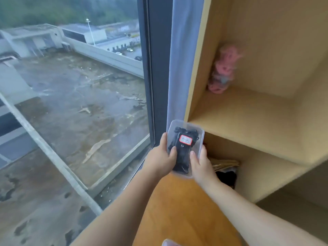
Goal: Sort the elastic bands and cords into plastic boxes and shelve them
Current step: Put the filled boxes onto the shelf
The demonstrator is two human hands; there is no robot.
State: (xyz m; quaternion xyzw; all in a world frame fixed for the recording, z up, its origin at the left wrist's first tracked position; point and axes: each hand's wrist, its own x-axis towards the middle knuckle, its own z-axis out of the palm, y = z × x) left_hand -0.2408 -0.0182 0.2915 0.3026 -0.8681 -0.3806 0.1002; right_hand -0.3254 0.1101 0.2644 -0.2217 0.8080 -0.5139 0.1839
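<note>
Clear plastic, round-cornered, your box (pixel 195 132) holds black cords (pixel 181 160) under a red-edged label (pixel 185 139). Your left hand (pixel 162 158) grips its 9 o'clock side, your right hand (pixel 201 166) its 3 o'clock side, thumbs curled on top, before the wooden shelf (pixel 248 118) at 2 o'clock.

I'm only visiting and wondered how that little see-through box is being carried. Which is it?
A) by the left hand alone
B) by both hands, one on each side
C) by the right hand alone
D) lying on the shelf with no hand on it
B: the left hand and the right hand each grip one side of the clear plastic box, with a thumb laid on its lid.
</note>
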